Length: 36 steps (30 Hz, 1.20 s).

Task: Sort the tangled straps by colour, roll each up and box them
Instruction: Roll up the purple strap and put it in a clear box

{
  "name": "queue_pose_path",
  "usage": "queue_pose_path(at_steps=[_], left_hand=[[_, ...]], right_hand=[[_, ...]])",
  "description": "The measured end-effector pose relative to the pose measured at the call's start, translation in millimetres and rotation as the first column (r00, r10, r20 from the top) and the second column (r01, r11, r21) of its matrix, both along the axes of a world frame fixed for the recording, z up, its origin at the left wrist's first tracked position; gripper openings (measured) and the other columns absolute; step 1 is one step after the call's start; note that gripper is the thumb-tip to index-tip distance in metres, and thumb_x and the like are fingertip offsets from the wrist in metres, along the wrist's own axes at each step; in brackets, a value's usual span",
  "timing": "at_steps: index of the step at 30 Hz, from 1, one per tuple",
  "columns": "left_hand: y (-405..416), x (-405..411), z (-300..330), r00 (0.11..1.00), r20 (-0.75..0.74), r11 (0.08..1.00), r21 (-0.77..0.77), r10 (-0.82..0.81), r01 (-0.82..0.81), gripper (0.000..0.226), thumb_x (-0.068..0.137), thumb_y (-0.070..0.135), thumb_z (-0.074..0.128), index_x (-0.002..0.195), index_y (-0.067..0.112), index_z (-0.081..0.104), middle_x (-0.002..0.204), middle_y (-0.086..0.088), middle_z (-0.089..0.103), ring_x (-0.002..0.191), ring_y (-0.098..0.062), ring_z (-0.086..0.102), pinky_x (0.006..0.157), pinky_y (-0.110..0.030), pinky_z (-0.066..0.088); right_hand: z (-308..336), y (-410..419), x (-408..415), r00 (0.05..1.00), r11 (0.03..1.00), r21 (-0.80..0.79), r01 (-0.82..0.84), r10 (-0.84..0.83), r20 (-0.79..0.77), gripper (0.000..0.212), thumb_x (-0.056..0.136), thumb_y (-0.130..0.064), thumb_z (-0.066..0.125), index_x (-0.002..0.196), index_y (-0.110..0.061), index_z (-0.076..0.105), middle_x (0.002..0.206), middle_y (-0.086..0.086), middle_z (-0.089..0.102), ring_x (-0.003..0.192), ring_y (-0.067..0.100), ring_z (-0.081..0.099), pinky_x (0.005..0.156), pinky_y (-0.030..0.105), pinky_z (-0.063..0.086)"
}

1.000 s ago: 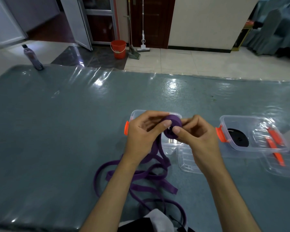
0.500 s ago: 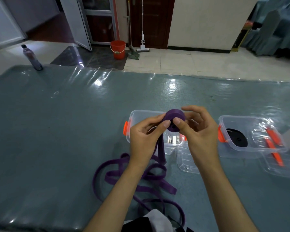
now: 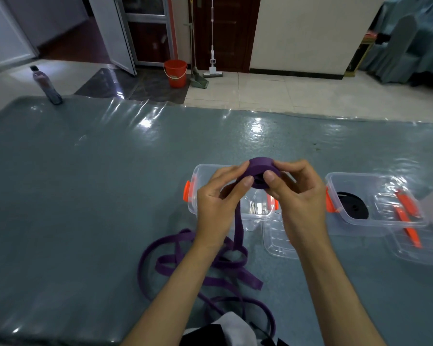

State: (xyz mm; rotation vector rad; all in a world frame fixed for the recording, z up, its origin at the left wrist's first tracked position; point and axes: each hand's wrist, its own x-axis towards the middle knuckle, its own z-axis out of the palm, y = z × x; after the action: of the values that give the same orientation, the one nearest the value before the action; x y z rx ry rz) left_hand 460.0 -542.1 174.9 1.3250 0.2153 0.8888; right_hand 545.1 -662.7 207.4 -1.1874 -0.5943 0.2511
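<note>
I hold the small round roll of flat purple woven strap [image 3: 260,171] up between my 2 hands, above the table and just in front of the clear plastic box with orange clips [image 3: 203,176] that sits right behind my knuckles. My right hand [image 3: 298,196] pinches the roll, thumb on its near face and fingers curled over the far side, so the roll's axis points roughly toward me and away. My left hand [image 3: 218,198] touches the roll's left edge with thumb and forefinger and guides the strap where it feeds on. From there the loose tail of the purple strap [image 3: 238,221] drops straight down past my left wrist to a slack, looping heap [image 3: 210,265] on the table below and between my forearms, nearer the left one. So the length I have yet to wind lies toward me and low, and I judge the next turns must draw it up from there through my left fingers. The webbing looks matte, flat and limp; it will likely twist unless I keep it flat. To the right of my right hand, a second clear box [image 3: 375,221] holds a coiled black strap [image 3: 353,208], with clear lids [image 3: 278,245] lying beside the boxes on the glossy grey-green table cover [image 3: 85,196].
</note>
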Motion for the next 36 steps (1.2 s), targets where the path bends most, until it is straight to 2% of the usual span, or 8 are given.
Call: queue_pose_path(at_steps=[4,9,15,20,23,26,31,36], left_hand=[[17,-1,8,0.998,0.046,0.999,0.007,-0.039,0.039,0.024,0.085,0.011,0.086,0.105,0.024,0.082,0.108,-0.004,0.08,0.104,-0.022,0.077,0.091,-0.025,0.059],[13,4,16,0.998,0.057,0.998,-0.042,-0.032,0.035,0.018,0.086,0.019,0.083,0.102,0.027,0.084,0.113,-0.001,0.078,0.111,-0.02,0.074,0.095,-0.023,0.056],[32,4,37,0.992,0.041,0.993,0.036,-0.117,0.115,0.016,0.085,0.008,0.085,0.098,0.016,0.083,0.103,-0.008,0.08,0.099,-0.024,0.077,0.087,-0.025,0.059],[22,4,37,0.991,0.03,0.991,0.009,-0.133,0.132,0.018,0.093,0.013,0.078,0.109,0.019,0.082,0.115,-0.005,0.077,0.111,-0.023,0.074,0.093,-0.025,0.057],[32,3,47,0.97,-0.006,0.968,0.063,-0.242,0.242,0.024,0.095,0.009,0.076,0.118,0.015,0.08,0.116,-0.007,0.076,0.114,-0.024,0.073,0.097,-0.028,0.056],[38,3,54,0.973,-0.053,0.97,0.087,-0.223,0.227,0.02,0.085,0.008,0.086,0.101,0.019,0.084,0.102,-0.005,0.081,0.099,-0.02,0.078,0.086,-0.024,0.059],[18,-1,39,0.986,-0.02,0.986,0.026,-0.166,0.166,0.02,0.091,0.005,0.079,0.107,0.016,0.082,0.109,-0.006,0.079,0.106,-0.02,0.076,0.091,-0.024,0.057],[26,-6,48,0.982,-0.028,0.979,0.083,-0.186,0.188,0.023,0.085,0.007,0.085,0.107,0.013,0.082,0.104,-0.007,0.081,0.1,-0.023,0.078,0.088,-0.025,0.06]], right_hand=[[0,-6,5,0.999,0.996,-0.073,-0.044,0.041,-0.033,0.03,0.078,-0.034,0.092,0.085,-0.022,0.065,0.106,0.006,0.079,0.096,0.025,0.079,0.078,0.03,0.062],[10,4,7,0.999,0.999,-0.016,0.032,-0.032,0.006,0.031,0.083,-0.039,0.088,0.108,-0.027,0.075,0.101,-0.001,0.076,0.096,0.025,0.076,0.083,0.038,0.063],[7,5,-4,0.997,0.998,-0.028,-0.051,0.05,-0.051,0.031,0.081,-0.038,0.089,0.081,-0.023,0.062,0.108,0.007,0.079,0.101,0.027,0.077,0.082,0.035,0.062],[23,5,0,0.999,1.0,-0.004,0.009,-0.009,0.043,0.029,0.09,-0.03,0.083,0.117,-0.028,0.071,0.103,0.004,0.078,0.095,0.021,0.076,0.08,0.033,0.062],[21,5,-3,1.0,0.998,0.056,-0.001,0.001,-0.005,0.022,0.089,-0.034,0.083,0.106,-0.024,0.072,0.113,0.007,0.078,0.11,0.025,0.075,0.087,0.036,0.062],[15,0,-5,0.999,1.0,-0.027,-0.011,0.011,-0.036,0.025,0.085,-0.032,0.087,0.09,-0.023,0.064,0.106,0.008,0.079,0.102,0.026,0.078,0.082,0.037,0.063],[20,-5,-4,1.0,1.0,-0.014,0.027,-0.027,0.001,0.026,0.087,-0.028,0.085,0.109,-0.025,0.073,0.102,0.005,0.078,0.096,0.023,0.077,0.08,0.039,0.065],[13,-5,-15,0.998,0.999,0.037,0.015,-0.013,-0.054,0.023,0.085,-0.021,0.086,0.091,-0.018,0.064,0.109,0.013,0.077,0.104,0.031,0.077,0.087,0.042,0.063]])
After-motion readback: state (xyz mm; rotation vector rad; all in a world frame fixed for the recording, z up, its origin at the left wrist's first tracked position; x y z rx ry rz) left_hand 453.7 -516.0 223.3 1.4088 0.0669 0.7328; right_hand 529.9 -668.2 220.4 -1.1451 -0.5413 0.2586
